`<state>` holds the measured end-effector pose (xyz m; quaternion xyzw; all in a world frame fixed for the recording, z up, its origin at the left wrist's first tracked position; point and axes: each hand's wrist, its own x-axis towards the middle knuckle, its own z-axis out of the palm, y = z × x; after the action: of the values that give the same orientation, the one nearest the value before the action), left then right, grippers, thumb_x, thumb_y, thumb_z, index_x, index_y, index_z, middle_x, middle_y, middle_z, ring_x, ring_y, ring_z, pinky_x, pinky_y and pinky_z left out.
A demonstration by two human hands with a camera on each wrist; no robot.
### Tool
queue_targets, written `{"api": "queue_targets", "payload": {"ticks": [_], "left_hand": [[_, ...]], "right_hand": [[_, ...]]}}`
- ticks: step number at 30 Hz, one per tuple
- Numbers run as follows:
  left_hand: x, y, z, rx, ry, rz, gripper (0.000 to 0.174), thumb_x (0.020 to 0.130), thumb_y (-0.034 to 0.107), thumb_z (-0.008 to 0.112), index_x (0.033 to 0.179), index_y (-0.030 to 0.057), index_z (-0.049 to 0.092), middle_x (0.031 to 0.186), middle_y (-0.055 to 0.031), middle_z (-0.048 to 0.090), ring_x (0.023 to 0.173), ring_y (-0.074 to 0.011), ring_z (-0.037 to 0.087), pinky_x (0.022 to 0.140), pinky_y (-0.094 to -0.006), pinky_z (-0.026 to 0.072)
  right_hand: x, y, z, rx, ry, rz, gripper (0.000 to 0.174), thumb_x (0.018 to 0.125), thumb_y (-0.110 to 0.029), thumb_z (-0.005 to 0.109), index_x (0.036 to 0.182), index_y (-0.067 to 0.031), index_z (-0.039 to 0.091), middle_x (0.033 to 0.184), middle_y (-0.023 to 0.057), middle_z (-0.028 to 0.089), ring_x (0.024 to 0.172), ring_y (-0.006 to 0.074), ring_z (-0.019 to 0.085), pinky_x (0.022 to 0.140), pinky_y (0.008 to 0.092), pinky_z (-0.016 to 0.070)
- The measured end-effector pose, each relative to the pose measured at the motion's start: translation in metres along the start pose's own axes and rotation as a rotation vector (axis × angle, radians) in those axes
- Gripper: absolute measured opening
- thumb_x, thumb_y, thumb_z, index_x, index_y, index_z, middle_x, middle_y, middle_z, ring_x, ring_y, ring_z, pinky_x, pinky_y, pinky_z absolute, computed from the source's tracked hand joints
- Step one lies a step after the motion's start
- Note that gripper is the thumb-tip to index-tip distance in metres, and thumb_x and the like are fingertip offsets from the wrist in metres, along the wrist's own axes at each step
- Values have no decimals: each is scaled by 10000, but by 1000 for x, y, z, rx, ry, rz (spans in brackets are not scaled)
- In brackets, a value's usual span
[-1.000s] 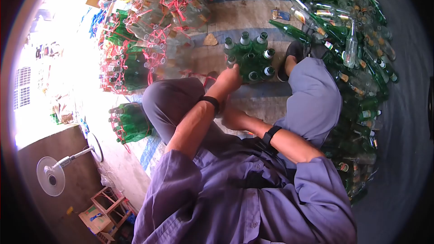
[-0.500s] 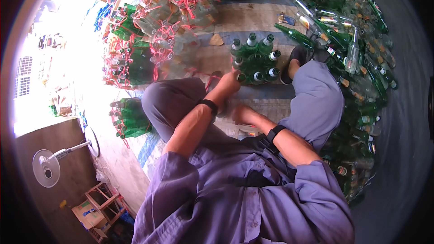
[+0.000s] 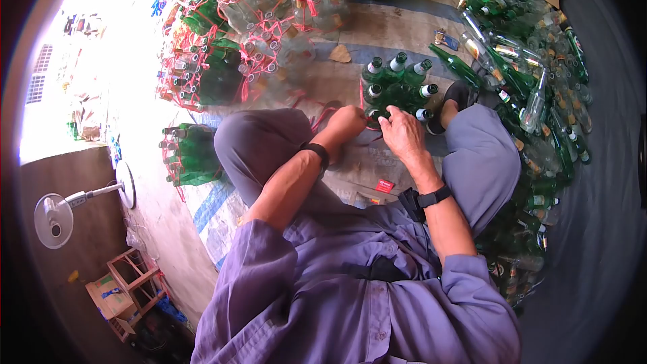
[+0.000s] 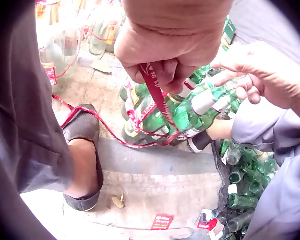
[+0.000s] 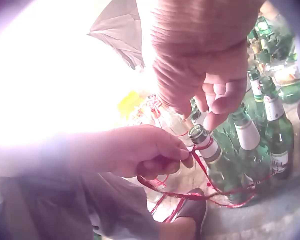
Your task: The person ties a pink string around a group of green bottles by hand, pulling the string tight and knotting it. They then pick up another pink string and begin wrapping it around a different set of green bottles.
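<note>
A cluster of green glass beer bottles (image 3: 399, 77) is standing upright on the striped floor sheet (image 3: 397, 23), between the person's feet. A flat red ribbon (image 4: 159, 95), printed with pale lettering, is running round the bottles' bodies and also looping about a neck at the cluster's near-left corner.

Just beside that corner, the left hand (image 3: 347, 123) is pinching the ribbon between thumb and bent fingers. The right hand (image 3: 404, 136) is hovering over the cluster's near edge, its fingers loosely bent and gripping nothing I'm able to see.

The glass is looking stiff, smooth and breakable, probably slippery, and the cluster would likely be heavier and clinkier than any one bottle; the necks are offering the easiest hold, with a palm steadying the outer bodies. The ribbon is seeming light and limp, best taken close to the looped neck.

Left of the cluster, a slack strand is crossing the left shoe (image 4: 85, 129), so it could be snagging there. Right of it, the right shoe (image 3: 458, 94) and a pile of loose bottles (image 3: 526, 71) are crowding in. Farther left, ribbon-tied clear bottles (image 3: 269, 47) are standing. The roomier ground is lying beyond the cluster and on its near side, where a red packet (image 3: 385, 185) is resting.
</note>
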<state>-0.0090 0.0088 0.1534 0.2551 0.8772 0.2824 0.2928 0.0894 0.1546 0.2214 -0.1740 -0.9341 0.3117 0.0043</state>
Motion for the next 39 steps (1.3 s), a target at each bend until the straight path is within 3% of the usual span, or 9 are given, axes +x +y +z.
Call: {"api": "queue_targets", "payload": {"ticks": [2, 5, 15, 21, 25, 29, 32, 36, 39], "left_hand": [[-1, -2, 0, 21, 24, 19, 198, 748, 210, 565, 775, 53, 684, 727, -189, 640, 699, -351, 638, 673, -422, 505], [-3, -2, -4, 47, 43, -10, 194, 736, 203, 567, 758, 50, 684, 768, -207, 635, 731, -372, 629, 687, -439, 501], [-2, 2, 30, 37, 66, 59, 196, 735, 195, 560, 727, 45, 686, 727, -219, 625, 704, -373, 629, 677, -445, 505], [-28, 38, 64, -387, 347, -195, 316, 837, 300, 553, 791, 11, 671, 707, -241, 607, 691, -395, 624, 643, -428, 493], [-29, 46, 67, -478, 313, -271, 293, 833, 274, 557, 805, 2, 662, 720, -254, 597, 713, -412, 610, 660, -429, 489], [-27, 14, 59, -179, 375, -148, 188, 771, 192, 549, 775, 85, 704, 727, -203, 630, 706, -361, 636, 684, -424, 512], [-3, -29, 31, -185, 424, -155, 144, 716, 143, 572, 708, 93, 707, 679, -177, 630, 644, -337, 640, 646, -404, 525], [3, -17, 27, -60, 481, -200, 149, 719, 141, 565, 708, 83, 702, 668, -169, 632, 632, -314, 647, 626, -390, 522], [-11, -23, 39, -261, 437, -172, 151, 717, 137, 560, 722, 86, 702, 680, -169, 634, 643, -318, 646, 637, -402, 520]], "right_hand": [[8, 3, 9, 56, 18, -188, 246, 811, -182, 626, 978, -3, 610, 769, 180, 619, 768, 355, 603, 672, 432, 476], [14, 4, 18, -37, -102, -235, 194, 820, -201, 615, 917, -37, 580, 791, 183, 607, 769, 379, 606, 673, 458, 487], [22, 13, 28, -49, -112, -221, 174, 812, -142, 613, 953, -44, 583, 751, 190, 584, 749, 381, 580, 660, 463, 462], [27, 15, 34, -29, -134, -225, 149, 809, -133, 598, 905, -20, 578, 756, 218, 584, 759, 393, 585, 689, 469, 471], [30, 17, 32, -61, -172, -211, 158, 803, -144, 607, 887, -12, 583, 775, 221, 590, 776, 395, 592, 700, 466, 480], [26, 10, 26, -84, -186, -211, 161, 809, -150, 605, 875, -5, 581, 782, 222, 590, 781, 396, 594, 700, 466, 480], [25, 8, 27, -47, -179, -200, 170, 812, -156, 608, 874, 0, 582, 789, 226, 589, 790, 394, 597, 702, 465, 481], [28, 7, 28, -67, -181, -147, 170, 822, -151, 606, 907, -5, 586, 830, 225, 590, 803, 393, 602, 701, 460, 488], [26, 8, 27, -45, -191, -149, 171, 828, -156, 600, 906, -4, 583, 837, 228, 588, 806, 395, 602, 701, 460, 487]]}}
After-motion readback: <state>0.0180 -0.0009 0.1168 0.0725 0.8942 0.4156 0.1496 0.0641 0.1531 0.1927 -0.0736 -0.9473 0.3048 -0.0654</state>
